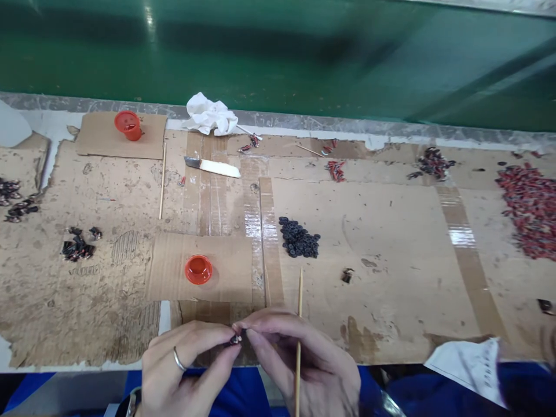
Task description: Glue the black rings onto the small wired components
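Between the thumb and forefinger of my left hand (186, 365) is a small dark part (235, 339) with shiny bits, too small to make out fully. My right hand (321, 370) brings its thumb and forefinger together right beside that part; whether a tiny piece is in that pinch I cannot tell. A pointed wooden stick (299, 307) is also held in the right hand, its tip pointing away from me. Just beyond the hands, a shallow red cup (198, 282) stands on a cardboard piece (232, 263), and small black rings (299, 238) lie heaped to its right.
Cardboard covers the bench. Dark parts (78, 248) cluster at left; red and black pieces (532, 208) are heaped at right. A second red cup (134, 133), crumpled tissue (211, 116), a white-handled blade (219, 168) and another thin stick (162, 185) lie farther back. A green wall (278, 63) rises behind.
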### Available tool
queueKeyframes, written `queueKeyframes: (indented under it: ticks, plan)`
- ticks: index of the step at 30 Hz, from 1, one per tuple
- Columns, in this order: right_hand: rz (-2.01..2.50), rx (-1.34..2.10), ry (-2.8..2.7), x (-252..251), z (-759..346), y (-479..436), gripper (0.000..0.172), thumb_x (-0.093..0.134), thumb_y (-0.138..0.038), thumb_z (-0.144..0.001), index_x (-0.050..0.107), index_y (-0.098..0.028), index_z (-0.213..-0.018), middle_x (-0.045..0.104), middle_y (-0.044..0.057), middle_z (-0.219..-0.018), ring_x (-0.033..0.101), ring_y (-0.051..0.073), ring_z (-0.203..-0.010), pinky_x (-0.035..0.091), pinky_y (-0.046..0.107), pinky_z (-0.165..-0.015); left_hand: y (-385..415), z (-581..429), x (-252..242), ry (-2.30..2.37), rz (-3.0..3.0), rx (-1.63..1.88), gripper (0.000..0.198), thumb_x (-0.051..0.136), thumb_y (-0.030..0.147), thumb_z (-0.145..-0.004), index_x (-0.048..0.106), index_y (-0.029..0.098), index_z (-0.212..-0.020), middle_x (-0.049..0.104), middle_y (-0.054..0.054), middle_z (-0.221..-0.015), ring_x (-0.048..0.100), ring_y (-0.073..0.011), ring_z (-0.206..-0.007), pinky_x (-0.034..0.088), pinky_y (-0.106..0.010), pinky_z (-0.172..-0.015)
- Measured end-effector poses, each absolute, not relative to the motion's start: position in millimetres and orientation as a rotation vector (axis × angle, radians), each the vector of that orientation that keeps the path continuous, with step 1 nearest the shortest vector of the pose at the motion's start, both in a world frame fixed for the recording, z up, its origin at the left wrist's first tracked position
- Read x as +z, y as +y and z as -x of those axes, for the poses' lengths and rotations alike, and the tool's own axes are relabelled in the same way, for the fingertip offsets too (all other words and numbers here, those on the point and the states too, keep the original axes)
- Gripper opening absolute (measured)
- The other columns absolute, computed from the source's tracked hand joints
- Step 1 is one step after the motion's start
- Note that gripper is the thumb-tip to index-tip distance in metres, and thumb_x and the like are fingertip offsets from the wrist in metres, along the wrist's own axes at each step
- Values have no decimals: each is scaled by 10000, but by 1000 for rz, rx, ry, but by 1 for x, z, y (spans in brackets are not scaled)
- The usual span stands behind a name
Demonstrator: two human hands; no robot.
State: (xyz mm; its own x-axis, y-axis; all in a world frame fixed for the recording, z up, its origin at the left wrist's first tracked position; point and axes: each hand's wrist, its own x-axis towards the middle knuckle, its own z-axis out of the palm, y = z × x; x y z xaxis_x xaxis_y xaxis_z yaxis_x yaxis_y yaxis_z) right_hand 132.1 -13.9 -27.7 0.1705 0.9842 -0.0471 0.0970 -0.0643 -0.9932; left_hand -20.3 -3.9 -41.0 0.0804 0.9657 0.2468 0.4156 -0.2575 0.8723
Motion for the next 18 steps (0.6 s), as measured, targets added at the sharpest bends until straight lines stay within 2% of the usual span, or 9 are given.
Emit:
queueKeyframes:
  ticks: [3,8,12,18]
  plan:
    - [1422,1001,-1173,-29,-132,-15,227,719,-35,-904,764,-252,-955,793,15,-850,774,169,-755,669,251,-676,-1,22,-40,1351,-1792,1189,131,682,241,-1005,752,213,-897,852,60,-744,789,-72,-577,635,-74,-632]
    - [1418,930,-1210,-34,-127,-19,262,692,3,-904,739,-245,-974,782,12,-863,764,155,-731,667,245,-665,-4,26,-41,1432,-1889,1158,104,684,208,-996,751,241,-923,857,68,-816,806,-86,-637,664,-103,-658]
    - [1422,877,-1281,-37,-126,-21,273,677,7,-910,723,-250,-991,781,6,-869,762,155,-714,675,251,-673,-7,31,-37,1461,-1973,1134,145,664,221,-1011,744,242,-892,842,77,-779,785,-79,-586,654,-99,-623]
    - [1414,889,-1448,-39,-135,-19,305,681,6,-920,713,-264,-1057,808,1,-915,796,164,-754,700,245,-705,-14,38,-43,1482,-2181,990,166,647,163,-997,779,253,-951,852,39,-843,803,-112,-656,634,-154,-543]
